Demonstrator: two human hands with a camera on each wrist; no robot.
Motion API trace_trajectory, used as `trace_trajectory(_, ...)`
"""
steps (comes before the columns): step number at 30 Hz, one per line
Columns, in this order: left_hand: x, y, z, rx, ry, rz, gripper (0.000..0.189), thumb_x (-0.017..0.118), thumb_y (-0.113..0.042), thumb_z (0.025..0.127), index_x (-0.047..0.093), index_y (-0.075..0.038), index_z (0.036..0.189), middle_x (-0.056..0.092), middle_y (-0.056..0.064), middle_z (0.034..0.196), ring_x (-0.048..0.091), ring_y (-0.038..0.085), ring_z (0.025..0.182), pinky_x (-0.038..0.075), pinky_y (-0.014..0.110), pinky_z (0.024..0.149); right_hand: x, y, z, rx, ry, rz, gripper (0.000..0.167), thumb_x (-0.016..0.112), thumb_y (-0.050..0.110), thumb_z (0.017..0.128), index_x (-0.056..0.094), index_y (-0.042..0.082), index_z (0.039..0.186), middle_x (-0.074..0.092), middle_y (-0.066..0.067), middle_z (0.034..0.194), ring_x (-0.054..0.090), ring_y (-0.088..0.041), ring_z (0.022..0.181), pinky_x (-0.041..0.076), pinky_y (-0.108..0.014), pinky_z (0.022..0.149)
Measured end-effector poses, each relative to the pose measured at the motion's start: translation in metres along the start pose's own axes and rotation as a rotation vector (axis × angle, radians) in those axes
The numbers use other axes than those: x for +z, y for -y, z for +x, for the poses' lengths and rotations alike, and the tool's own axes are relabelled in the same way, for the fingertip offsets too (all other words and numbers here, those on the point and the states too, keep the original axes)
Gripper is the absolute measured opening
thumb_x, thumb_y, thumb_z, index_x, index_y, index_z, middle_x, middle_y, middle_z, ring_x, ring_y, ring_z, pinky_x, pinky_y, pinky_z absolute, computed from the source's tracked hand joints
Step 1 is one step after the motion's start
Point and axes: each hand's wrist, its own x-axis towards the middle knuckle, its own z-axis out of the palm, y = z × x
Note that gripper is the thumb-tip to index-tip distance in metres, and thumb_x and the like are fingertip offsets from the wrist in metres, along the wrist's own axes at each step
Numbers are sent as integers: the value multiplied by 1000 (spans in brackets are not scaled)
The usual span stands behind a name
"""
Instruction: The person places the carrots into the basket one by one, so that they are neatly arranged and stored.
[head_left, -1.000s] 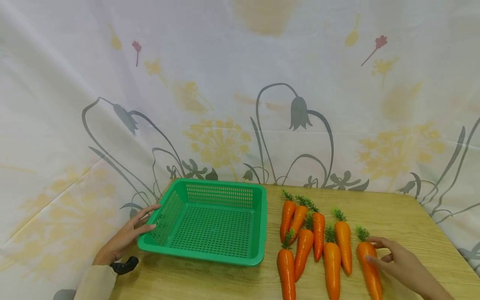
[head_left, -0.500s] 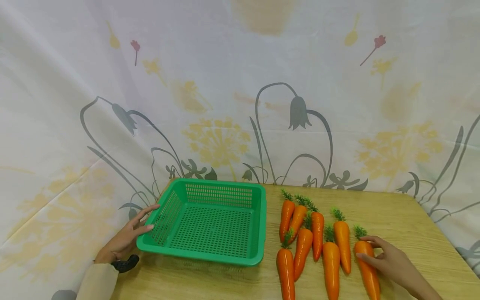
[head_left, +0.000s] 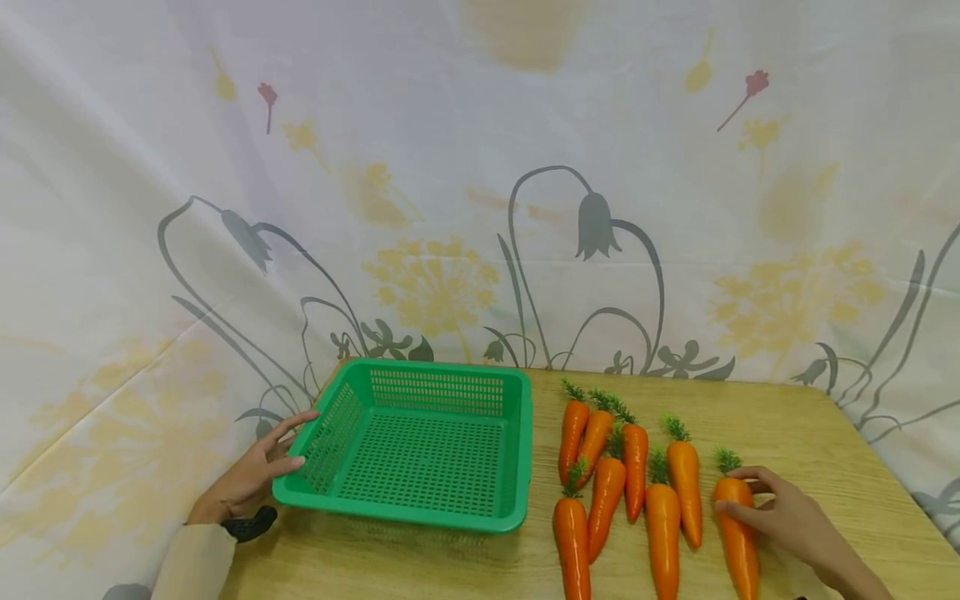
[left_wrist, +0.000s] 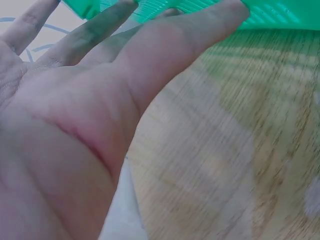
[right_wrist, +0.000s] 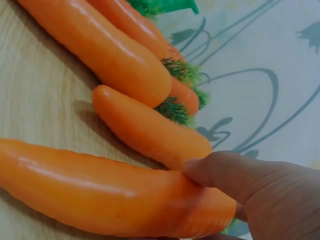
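Observation:
A green slotted plastic basket [head_left: 423,518] stands on the wooden table at the left. At its left rim my left hand [head_left: 251,475] touches the edge with fairly straight fingers; in the left wrist view the thumb [left_wrist: 200,37] reaches to the green wall. The rightmost orange carrot [head_left: 738,542], with a leafy green top, lies on the table. My right hand [head_left: 795,521] grips its thick upper end, thumb on one side and fingers on the other. The right wrist view has this carrot [right_wrist: 100,195] up close under the thumb; the other fingers are mostly hidden.
Several more carrots [head_left: 663,533] lie between the basket and my right hand, some touching. A white cloth with a flower print [head_left: 442,208] hangs behind the wooden table [head_left: 795,417]. A black band [head_left: 251,525] is on my left wrist.
My right thumb has reached farther across the rightmost carrot, and that carrot has shifted very slightly. The left hand stays at the basket's rim. The other carrots lie as before.

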Motion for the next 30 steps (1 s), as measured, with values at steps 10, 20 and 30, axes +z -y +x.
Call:
trace_trajectory(10, -5, -2, -1, 34, 45, 57, 68, 50, -2, 107, 18, -12, 165, -25, 38, 159, 58, 62, 86, 52, 32, 52, -14, 5, -6, 29, 0, 233, 77, 69, 41, 100, 36, -6, 151, 36, -39, 148, 68, -22, 96, 62, -38, 75)
trace_trajectory(20, -8, 2, 1, 92, 38, 175, 66, 52, 0, 105, 22, -8, 164, -18, 36, 163, -13, 70, 140, 38, 67, 109, -19, 24, -7, -58, -34, 273, 73, 68, 37, 101, 36, -4, 153, 39, -35, 148, 70, -17, 92, 62, -39, 75)
trace_trajectory(30, -6, 2, 1, 98, 30, 200, 65, 52, -1, 105, 23, -8, 163, -17, 37, 162, -15, 71, 139, 19, 86, 103, -15, 58, 0, -158, -64, 303, 69, 72, 35, 99, 42, 2, 151, 42, -29, 148, 71, -16, 92, 62, -39, 74)
